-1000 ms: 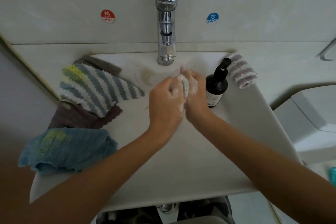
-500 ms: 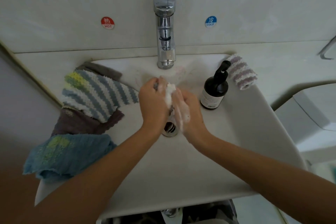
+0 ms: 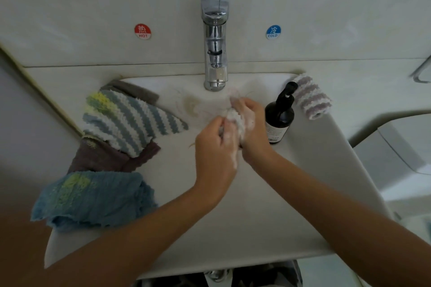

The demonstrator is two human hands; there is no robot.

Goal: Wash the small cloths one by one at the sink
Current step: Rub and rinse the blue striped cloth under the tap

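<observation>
both hands' fingers (image 3: 235, 103) grip a soapy cloth (image 3: 234, 115); dark bottle (image 3: 279, 116) just right, striped cloths (image 3: 130, 119) left.

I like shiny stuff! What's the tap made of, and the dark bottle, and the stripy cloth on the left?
Tap: probably chromed metal; it is mirror-shiny with reflections.
Dark bottle: glossy, glass or plastic, can't tell which.
Stripy cloth: soft fluffy fabric; its stripes look nubby.

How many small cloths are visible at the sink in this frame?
6: soapy white cloth between both hands; lilac-striped roll at right rim; on the left, grey cloth, blue-striped cloth, brown cloth, blue cloth. The pile may hide more.
</observation>
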